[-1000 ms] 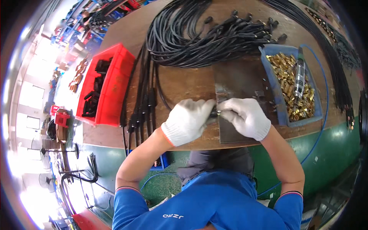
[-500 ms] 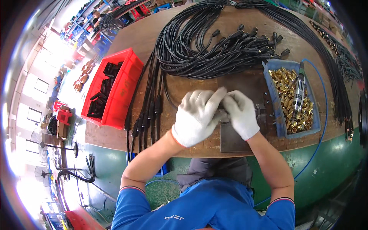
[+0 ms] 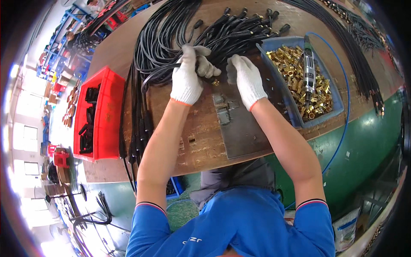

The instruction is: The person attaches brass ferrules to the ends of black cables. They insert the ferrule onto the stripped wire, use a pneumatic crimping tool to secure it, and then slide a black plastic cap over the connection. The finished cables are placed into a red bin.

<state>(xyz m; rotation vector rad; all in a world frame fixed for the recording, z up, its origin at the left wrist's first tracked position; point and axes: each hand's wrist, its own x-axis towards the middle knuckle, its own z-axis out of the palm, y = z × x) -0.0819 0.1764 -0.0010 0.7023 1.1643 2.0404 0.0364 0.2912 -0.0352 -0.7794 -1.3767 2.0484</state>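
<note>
While the left hand holds a black cable, I cannot tell the right hand's grip (palm unseen).

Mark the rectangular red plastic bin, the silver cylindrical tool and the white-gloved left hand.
Rectangular red plastic bin (image 3: pixel 109 122), head view: right outer wall.
Silver cylindrical tool (image 3: pixel 308 73), head view: mid-barrel.
White-gloved left hand (image 3: pixel 186 81), head view: back of hand.

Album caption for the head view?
White-gloved left grip and right grip by black cables, between red bin and blue tray of golden fittings.
</note>
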